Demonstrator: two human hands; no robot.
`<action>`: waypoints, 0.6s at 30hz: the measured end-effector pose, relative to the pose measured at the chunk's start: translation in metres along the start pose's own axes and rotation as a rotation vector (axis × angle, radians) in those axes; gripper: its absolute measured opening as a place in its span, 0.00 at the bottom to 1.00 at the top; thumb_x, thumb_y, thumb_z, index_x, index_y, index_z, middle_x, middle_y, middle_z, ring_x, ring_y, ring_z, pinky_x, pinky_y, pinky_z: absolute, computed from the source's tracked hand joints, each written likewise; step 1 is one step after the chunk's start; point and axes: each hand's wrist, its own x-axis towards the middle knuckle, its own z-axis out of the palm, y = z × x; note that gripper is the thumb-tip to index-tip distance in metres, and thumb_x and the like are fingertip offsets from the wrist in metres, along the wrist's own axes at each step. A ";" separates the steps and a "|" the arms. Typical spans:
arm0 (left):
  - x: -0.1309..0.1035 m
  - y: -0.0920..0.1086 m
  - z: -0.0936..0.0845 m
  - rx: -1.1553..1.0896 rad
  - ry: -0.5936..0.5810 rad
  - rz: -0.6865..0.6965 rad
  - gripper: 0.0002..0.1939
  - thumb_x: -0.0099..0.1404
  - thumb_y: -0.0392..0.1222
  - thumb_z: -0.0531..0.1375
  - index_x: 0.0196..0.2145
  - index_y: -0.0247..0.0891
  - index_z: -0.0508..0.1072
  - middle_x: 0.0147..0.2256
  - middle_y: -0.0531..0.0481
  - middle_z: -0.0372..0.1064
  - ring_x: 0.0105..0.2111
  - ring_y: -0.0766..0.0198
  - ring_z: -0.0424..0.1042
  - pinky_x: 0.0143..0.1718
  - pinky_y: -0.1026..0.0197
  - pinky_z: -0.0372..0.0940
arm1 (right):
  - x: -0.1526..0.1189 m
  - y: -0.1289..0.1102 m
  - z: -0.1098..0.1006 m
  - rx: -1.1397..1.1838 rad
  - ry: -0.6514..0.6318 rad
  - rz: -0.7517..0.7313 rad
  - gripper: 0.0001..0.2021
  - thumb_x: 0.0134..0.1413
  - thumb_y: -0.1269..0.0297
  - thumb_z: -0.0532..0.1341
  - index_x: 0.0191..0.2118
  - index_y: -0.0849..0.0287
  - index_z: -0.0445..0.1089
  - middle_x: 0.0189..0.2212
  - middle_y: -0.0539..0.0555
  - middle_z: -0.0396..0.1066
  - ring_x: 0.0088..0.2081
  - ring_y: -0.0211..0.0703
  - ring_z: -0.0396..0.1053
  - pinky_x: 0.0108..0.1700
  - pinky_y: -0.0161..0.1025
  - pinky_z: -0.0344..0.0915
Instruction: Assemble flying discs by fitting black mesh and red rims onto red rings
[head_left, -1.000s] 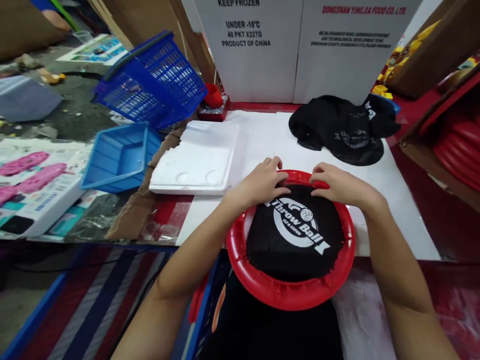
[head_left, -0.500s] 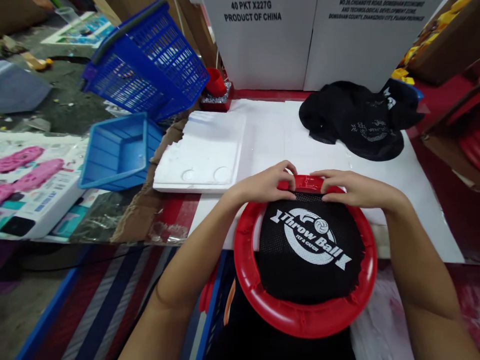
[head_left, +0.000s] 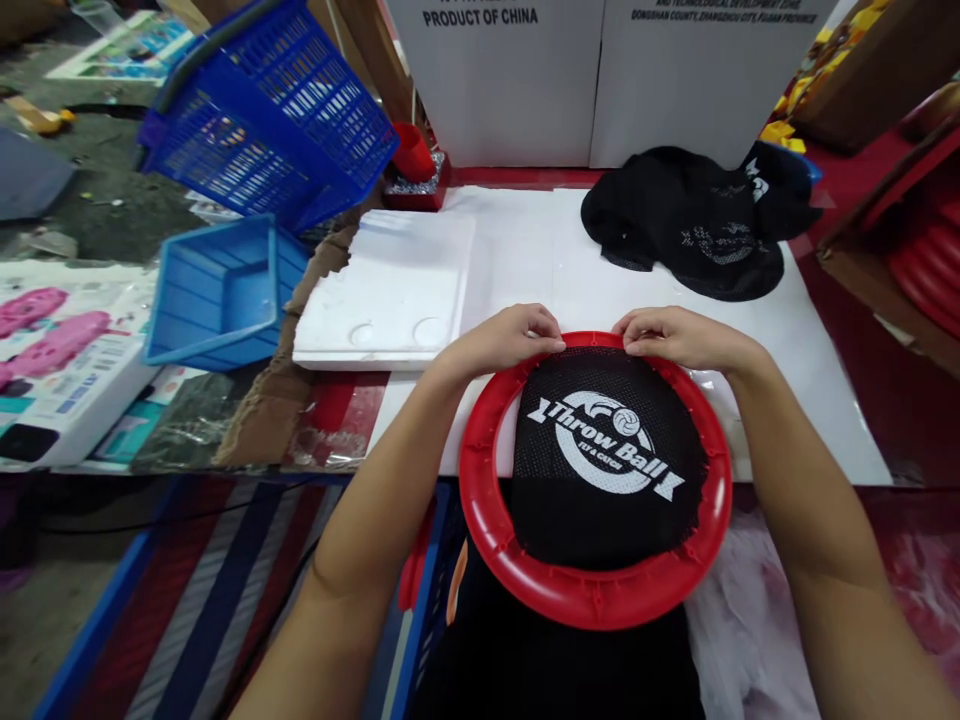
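One red ring point(head_left: 596, 600) sits above the person's lap point(head_left: 555, 670), a black mesh point(head_left: 592, 530) marked "Throw Ball" stretched across it, with a gap down its left side. At the ring's far rim, the left hand point(head_left: 525, 335) pinches the mesh's edge between thumb and fingers; the right hand point(head_left: 667, 335) pinches it too, a little apart. Farther off lie a white foam slab point(head_left: 390, 290), a black mesh heap point(head_left: 682, 225) and, behind, a pale carton point(head_left: 517, 90).

Glossy plastic ring point(head_left: 598, 603), matt mesh cloth point(head_left: 606, 522)
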 end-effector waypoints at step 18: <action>0.002 0.019 0.011 0.058 0.017 0.081 0.13 0.73 0.50 0.62 0.41 0.39 0.81 0.47 0.44 0.72 0.48 0.55 0.74 0.56 0.50 0.67 | 0.006 -0.006 0.016 -0.239 0.135 -0.104 0.09 0.64 0.60 0.59 0.36 0.55 0.75 0.41 0.57 0.75 0.44 0.50 0.71 0.51 0.48 0.64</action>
